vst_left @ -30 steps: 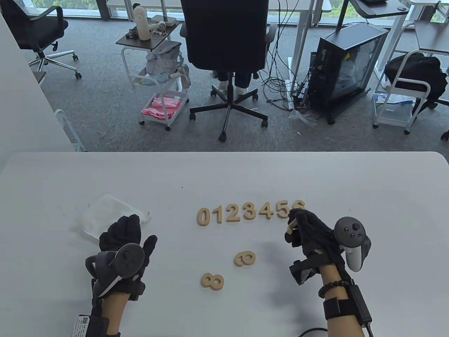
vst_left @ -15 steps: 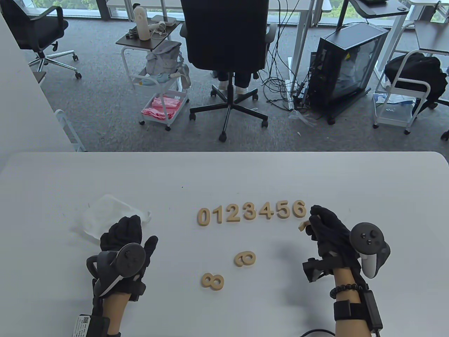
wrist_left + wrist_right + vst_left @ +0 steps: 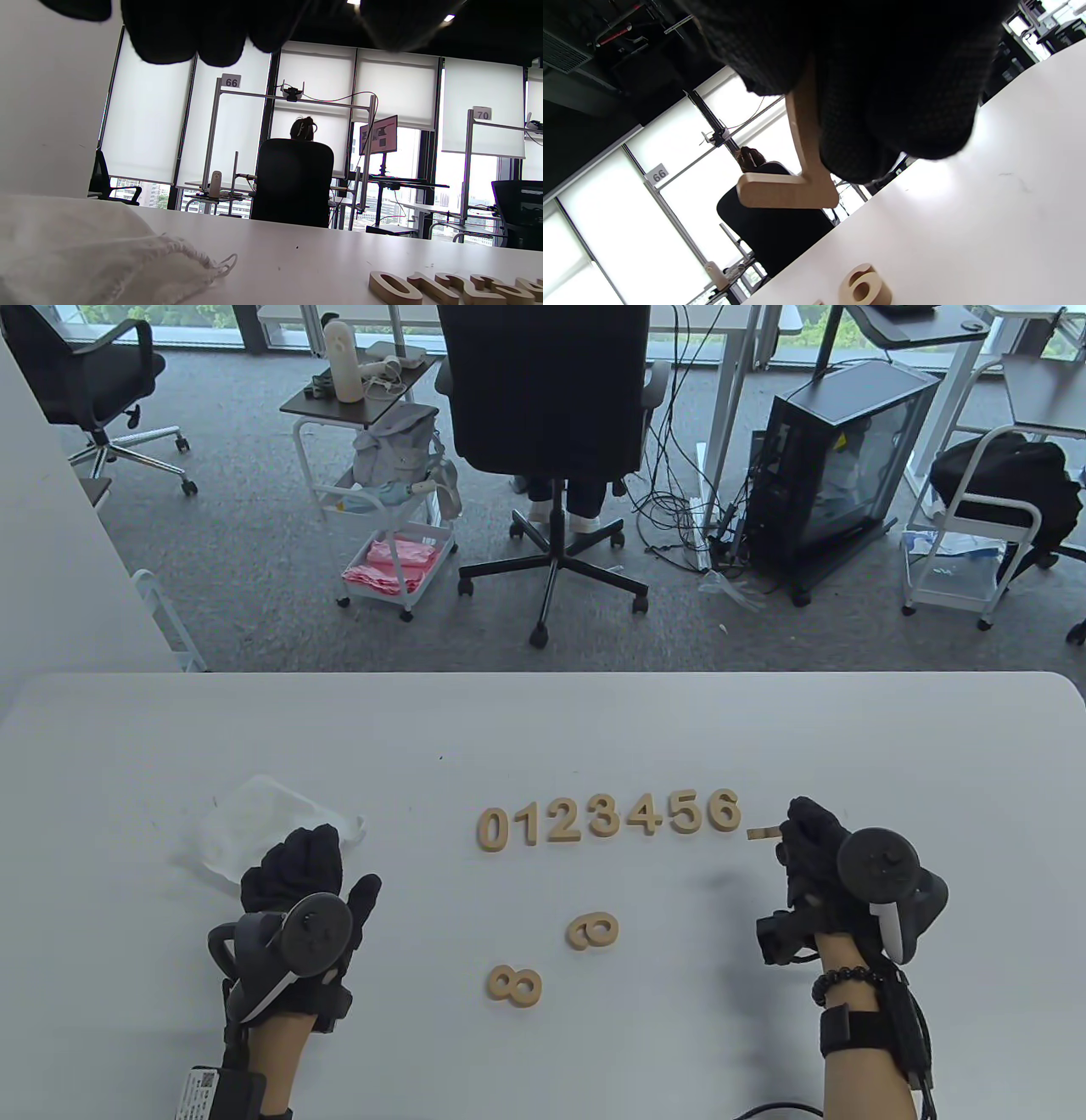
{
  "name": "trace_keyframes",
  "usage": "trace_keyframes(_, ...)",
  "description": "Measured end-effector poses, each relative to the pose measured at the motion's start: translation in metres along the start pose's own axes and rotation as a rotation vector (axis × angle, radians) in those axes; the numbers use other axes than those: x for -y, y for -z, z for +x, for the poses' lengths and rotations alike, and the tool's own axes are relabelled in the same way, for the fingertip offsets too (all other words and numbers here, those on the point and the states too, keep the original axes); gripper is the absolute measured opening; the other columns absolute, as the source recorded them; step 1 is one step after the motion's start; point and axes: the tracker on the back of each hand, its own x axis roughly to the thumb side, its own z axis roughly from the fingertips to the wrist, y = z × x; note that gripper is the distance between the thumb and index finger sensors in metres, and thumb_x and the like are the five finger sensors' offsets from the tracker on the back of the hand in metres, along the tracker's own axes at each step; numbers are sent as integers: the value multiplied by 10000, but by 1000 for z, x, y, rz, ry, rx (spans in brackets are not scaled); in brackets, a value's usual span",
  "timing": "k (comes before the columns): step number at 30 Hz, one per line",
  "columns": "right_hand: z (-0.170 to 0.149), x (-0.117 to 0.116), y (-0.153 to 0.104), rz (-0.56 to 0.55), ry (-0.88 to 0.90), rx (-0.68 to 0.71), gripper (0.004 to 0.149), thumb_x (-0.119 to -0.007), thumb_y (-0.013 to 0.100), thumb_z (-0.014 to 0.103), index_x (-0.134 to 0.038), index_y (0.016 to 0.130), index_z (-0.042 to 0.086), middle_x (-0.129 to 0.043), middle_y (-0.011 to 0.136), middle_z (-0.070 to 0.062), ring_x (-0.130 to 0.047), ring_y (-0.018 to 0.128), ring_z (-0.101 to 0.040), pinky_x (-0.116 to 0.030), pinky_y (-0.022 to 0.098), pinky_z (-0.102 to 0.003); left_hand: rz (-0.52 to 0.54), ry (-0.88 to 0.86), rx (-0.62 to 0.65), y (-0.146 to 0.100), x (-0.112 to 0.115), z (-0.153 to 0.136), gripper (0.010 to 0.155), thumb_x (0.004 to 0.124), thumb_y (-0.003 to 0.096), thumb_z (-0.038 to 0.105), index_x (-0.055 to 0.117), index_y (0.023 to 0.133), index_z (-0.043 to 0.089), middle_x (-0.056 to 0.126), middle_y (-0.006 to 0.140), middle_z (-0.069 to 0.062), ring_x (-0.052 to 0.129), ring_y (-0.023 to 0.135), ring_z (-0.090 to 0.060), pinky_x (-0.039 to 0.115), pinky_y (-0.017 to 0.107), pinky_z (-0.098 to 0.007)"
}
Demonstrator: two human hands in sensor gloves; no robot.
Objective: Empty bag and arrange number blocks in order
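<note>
The right hand (image 3: 816, 848) pinches the 7 block (image 3: 797, 178) just right of the 6 (image 3: 724, 811), held above the table (image 3: 848, 746), apparently to extend the 0-to-6 row (image 3: 607, 817); the left hand (image 3: 297, 882) rests flat, fingers spread, on the emptied bag (image 3: 254, 823), holding nothing; the 9 (image 3: 592, 931) and 8 (image 3: 514, 986) lie loose nearer the person, awaiting placement.

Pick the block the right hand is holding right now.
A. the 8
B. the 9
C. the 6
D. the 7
D: the right hand grips the 7 just past the 6, while the 8 and 9 lie loose on the table.
</note>
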Motion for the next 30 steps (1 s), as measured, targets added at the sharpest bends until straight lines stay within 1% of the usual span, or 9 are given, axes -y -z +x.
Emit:
trace_keyframes(3,-1,1,13,-37,-118,3,432,-876,474,280,-870,842,55,-1015,700,-131,-1159,417,-186,-1042,280,-299,-1,3,-4,0,0,0,774,660,538,525,532,1101,8,568,1082,-344,687,944,-620,523,637,-798)
trace_keyframes(6,-3,-2,28,-44,-213,-6,431,-904,452,298,-875,822,80,-1018,686,-110,-1153,409,-173,-1036,285,-291,1,2,-14,-1,-1,-2,775,660,539,524,533,1101,5,568,1083,-342,687,944,-621,523,638,-798)
trace_keyframes(10,-8,-17,48,-22,-333,-43,422,-941,432,309,-880,795,103,-1019,673,-95,-1149,400,-169,-1033,281,-290,1,1,-29,0,-1,-6,773,659,539,525,532,1100,9,568,1082,-342,686,944,-620,524,637,-798)
trace_keyframes(12,-10,-28,56,-8,-380,-56,418,-943,431,305,-882,792,103,-1019,673,-95,-1149,400,-170,-1036,283,-286,-1,4,-35,0,0,-7,775,660,538,525,531,1101,8,568,1083,-342,687,945,-619,523,637,-798)
trace_keyframes(19,-6,-71,67,46,-497,-58,412,-928,448,292,-885,807,95,-1021,684,-110,-1155,414,-188,-1041,288,-302,-5,11,-55,1,0,-12,773,661,538,523,534,1100,7,569,1082,-341,686,945,-619,524,638,-797)
trace_keyframes(22,-2,-83,69,60,-520,-43,418,-922,451,288,-881,821,96,-1019,693,-107,-1155,422,-196,-1036,309,-310,-3,10,-59,1,0,-13,775,661,538,524,532,1100,8,568,1082,-343,685,945,-620,522,637,-799)
trace_keyframes(25,3,-94,71,94,-576,-16,480,-919,453,282,-828,895,117,-1018,702,-105,-1146,442,-206,-1028,316,-329,-5,12,-61,2,0,-13,774,661,538,524,532,1100,8,569,1082,-342,687,945,-619,524,637,-798)
trace_keyframes(28,10,-103,71,133,-647,17,462,-915,453,280,-842,885,134,-1018,709,-103,-1142,442,-216,-1019,323,-344,-5,11,-63,1,-1,-13,777,661,538,524,532,1101,5,570,1082,-343,686,944,-622,523,637,-799)
trace_keyframes(30,12,-108,72,173,-674,12,429,-907,457,273,-867,863,142,-1014,719,-106,-1137,453,-228,-1010,335,-359,-4,10,-63,1,-1,-13,775,661,538,524,533,1100,6,570,1082,-342,685,945,-621,523,637,-799)
